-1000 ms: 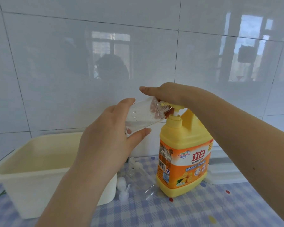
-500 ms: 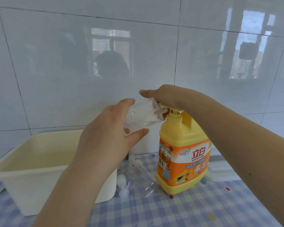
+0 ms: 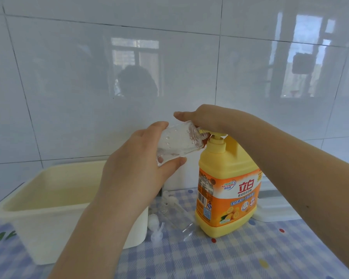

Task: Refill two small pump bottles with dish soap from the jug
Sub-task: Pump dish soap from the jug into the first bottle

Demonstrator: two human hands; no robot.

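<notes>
Sideways, bottle [image 3: 174, 144] lies in left hand [image 3: 135, 164] grip.

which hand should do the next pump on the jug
Right. The right hand already rests on the jug's pump head, while the left hand holds the small clear bottle tilted at the spout.

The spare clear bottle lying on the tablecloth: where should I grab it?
Grip the clear bottle across its long flat sides, mid-body, coming from above. It lies on its side between the cream tub and the yellow jug, so side approaches look cramped.
</notes>
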